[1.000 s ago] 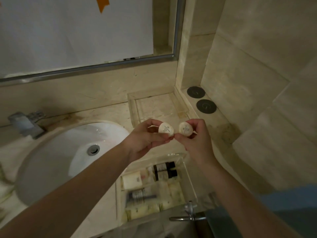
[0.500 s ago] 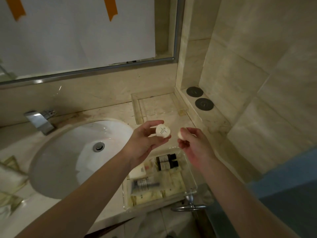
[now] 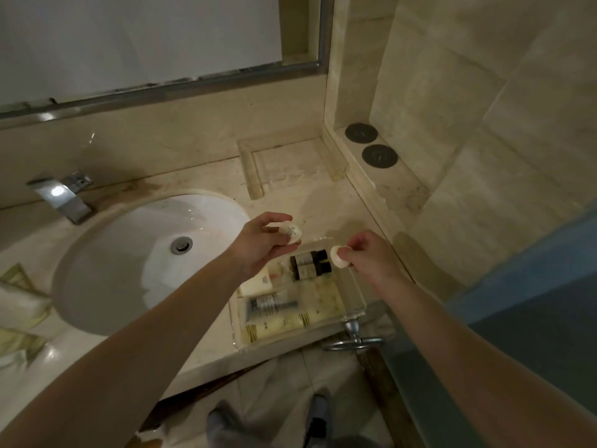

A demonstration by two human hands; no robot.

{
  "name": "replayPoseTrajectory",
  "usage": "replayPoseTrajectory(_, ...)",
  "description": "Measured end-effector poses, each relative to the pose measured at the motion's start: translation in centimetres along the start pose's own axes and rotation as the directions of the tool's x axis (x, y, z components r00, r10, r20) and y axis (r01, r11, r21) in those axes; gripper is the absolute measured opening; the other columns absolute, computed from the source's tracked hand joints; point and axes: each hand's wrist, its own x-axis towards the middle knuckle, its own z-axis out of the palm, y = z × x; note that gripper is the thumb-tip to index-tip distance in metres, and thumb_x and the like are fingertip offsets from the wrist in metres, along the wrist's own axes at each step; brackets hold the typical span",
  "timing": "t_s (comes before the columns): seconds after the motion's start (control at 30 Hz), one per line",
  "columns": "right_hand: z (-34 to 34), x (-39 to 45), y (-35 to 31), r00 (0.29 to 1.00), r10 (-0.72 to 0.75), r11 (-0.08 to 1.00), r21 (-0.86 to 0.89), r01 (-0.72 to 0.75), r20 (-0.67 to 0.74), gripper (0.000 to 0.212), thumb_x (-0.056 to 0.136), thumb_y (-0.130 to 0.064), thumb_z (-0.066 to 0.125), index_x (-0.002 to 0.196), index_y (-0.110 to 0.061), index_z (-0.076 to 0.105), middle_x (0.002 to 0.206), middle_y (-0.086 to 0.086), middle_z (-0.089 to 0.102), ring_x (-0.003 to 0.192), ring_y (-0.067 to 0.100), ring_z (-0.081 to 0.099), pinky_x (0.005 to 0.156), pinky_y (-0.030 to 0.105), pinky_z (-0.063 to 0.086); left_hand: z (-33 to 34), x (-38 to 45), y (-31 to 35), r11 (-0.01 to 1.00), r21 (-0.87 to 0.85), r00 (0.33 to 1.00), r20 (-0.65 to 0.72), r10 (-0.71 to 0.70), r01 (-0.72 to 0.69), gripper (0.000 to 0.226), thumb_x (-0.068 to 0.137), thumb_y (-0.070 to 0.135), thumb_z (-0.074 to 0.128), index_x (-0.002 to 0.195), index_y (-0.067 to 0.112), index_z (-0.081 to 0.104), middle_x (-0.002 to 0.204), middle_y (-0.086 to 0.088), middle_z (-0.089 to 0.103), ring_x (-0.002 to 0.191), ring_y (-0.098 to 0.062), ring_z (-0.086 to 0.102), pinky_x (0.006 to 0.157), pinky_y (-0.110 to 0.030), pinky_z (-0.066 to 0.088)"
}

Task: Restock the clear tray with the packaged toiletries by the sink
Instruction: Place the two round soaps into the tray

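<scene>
A clear tray (image 3: 354, 310) sits at the counter's front edge, right of the sink. Inside lie two dark bottles (image 3: 310, 264), a grey tube (image 3: 269, 306), a white packet (image 3: 256, 282) and pale yellow packets (image 3: 284, 324). My left hand (image 3: 261, 242) holds a round white packaged soap (image 3: 290, 232) above the tray's far left corner. My right hand (image 3: 371, 253) pinches a second round white soap (image 3: 338, 257) over the tray's far right part, beside the dark bottles.
The white sink basin (image 3: 129, 253) and a chrome faucet (image 3: 63, 198) lie to the left. A second clear tray (image 3: 255, 169) stands against the back wall. Two dark round discs (image 3: 370, 143) rest on the right ledge. A towel ring (image 3: 353, 342) hangs below the counter edge.
Both hands have separated and lowered. The right hand has dropped with its soap towards the tray beside the dark bottles, while the left hand keeps its soap slightly higher.
</scene>
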Motion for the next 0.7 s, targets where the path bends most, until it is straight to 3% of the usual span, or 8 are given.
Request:
replayPoseTrajectory(0.13,0.2,-0.3,2.3,0.994,0.009,0.990,-0.144,0.007,0.110,0.030,0.083,-0.006,0.068,0.111,-0.014,0.058,0.105,0.010,0.062,0.090,0.025,0.065,0.070,0.032,0.059,-0.3,0.5,-1.4,0.997,0.062,0.999,-0.004,-0.049,0.049,0.032,0.084,-0.019,0.053,0.100,0.007,0.063,0.123,-0.027,0.056,0.102,-0.036,0.065,0.082,-0.037,0.059)
replayPoseTrajectory(0.27,0.6,-0.5,4.2,0.986,-0.054,0.916,-0.385,0.112,0.158,0.026,0.084,-0.011,0.067,0.109,-0.016,0.065,0.107,0.005,0.066,0.096,0.019,0.062,0.085,0.033,0.054,-0.7,0.6,-2.7,0.995,0.063,0.997,-0.016,-0.078,0.079,0.032,0.084,-0.019,0.053,0.101,0.006,0.062,0.121,-0.028,0.055,0.098,-0.034,0.066,0.079,-0.036,0.060)
replayPoseTrajectory(0.53,3.0,-0.2,5.5,0.972,-0.172,0.758,-0.609,0.235,0.162,0.019,0.081,-0.032,0.071,0.098,-0.025,0.066,0.092,-0.004,0.071,0.084,0.015,0.064,0.082,0.039,0.054,-1.4,0.5,-3.7,0.989,0.085,0.993,-0.016,-0.119,0.120,0.032,0.084,-0.017,0.055,0.104,0.007,0.062,0.115,-0.024,0.058,0.108,-0.036,0.062,0.083,-0.037,0.059)
replayPoseTrajectory(0.7,3.1,0.3,6.6,0.935,-0.327,0.585,-0.747,0.316,0.139,0.024,0.084,-0.039,0.063,0.101,-0.023,0.067,0.098,0.000,0.066,0.093,0.019,0.055,0.078,0.033,0.046,-1.4,0.5,-4.0,0.983,0.120,0.988,0.042,-0.146,0.140,0.036,0.085,-0.017,0.054,0.109,0.007,0.065,0.119,-0.024,0.057,0.110,-0.034,0.062,0.084,-0.036,0.058)
